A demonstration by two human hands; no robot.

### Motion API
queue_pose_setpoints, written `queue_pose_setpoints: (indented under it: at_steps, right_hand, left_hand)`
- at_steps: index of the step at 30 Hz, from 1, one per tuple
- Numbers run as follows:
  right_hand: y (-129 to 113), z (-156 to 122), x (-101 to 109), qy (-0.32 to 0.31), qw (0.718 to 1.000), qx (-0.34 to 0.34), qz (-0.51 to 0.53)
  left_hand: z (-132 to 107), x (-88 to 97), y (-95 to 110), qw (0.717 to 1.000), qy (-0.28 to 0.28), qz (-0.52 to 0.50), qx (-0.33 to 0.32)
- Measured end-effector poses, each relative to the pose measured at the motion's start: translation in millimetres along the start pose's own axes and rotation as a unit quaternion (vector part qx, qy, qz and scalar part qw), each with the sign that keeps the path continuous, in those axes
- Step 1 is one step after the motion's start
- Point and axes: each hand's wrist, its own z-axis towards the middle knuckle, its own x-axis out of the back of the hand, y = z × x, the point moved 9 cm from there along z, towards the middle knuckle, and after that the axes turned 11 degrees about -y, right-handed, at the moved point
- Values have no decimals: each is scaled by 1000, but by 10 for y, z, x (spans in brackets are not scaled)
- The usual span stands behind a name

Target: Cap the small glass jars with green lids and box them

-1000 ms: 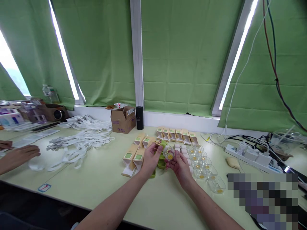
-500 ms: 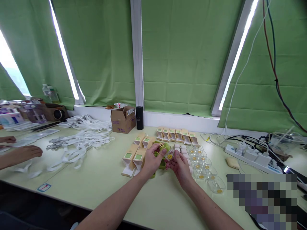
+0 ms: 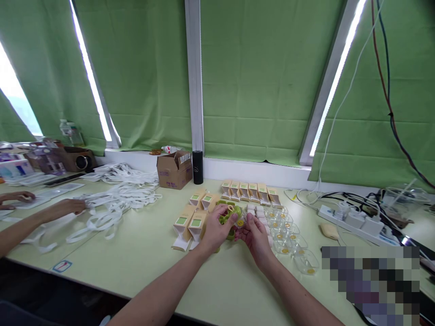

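Note:
Fingers of my left hand (image 3: 215,231) are closed around a small rounded green object (image 3: 237,211) with a beige loop. My right hand (image 3: 257,237) pinches a clear plastic piece with a yellow round sticker (image 3: 240,222), held against the green object. More green pieces (image 3: 230,234) lie under my hands, partly hidden. Just right of them are rows of small white blocks (image 3: 261,214), then several clear plastic containers (image 3: 285,246) with yellow stickers. Left of my left hand lie open kraft-coloured boxes (image 3: 182,225) with green labels; a row of similar boxes (image 3: 249,190) lies behind.
A co-worker's hand (image 3: 70,207) reaches to a pile of white straps (image 3: 117,199) at left. A cardboard carton (image 3: 174,170) and a black cylinder (image 3: 197,167) stand at the back. A power strip (image 3: 356,225) with cables and a beige object (image 3: 329,231) lie at right.
My hands have barely moved; the green object has turned slightly in my left hand. The co-worker's hands have moved right, one now at the white straps.

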Motion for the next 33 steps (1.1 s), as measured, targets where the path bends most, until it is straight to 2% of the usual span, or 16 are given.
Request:
queue_pose_setpoints:
  at_steps: [7, 12, 15, 23, 27, 31, 33]
  right_hand:
    - [-30, -12, -25, 3, 1000, -1, -5]
    - [-60, -14, -52, -3, 1000, 4, -2]
    - [-71, -14, -39, 2, 1000, 9, 7]
    - [-37, 9, -46, -12, 999, 11, 32]
    - [-87, 11, -32, -17, 1000, 18, -11]
    - [-358, -53, 36, 30, 988, 102, -109]
    - [-457, -86, -1, 28, 978, 126, -165]
  left_hand:
    - [1, -18, -33, 1000, -13, -5, 17]
    - [-19, -26, -87, 997, -14, -75, 31]
    - [-27, -40, -76, 993, -18, -113, 22]
    - [-36, -162, -96, 991, -44, -127, 13]
    - [-38, -134, -108, 989, -27, -142, 22]
    - [-26, -91, -69, 991, -15, -129, 18]
    - [-21, -88, -59, 992, -17, -122, 17]
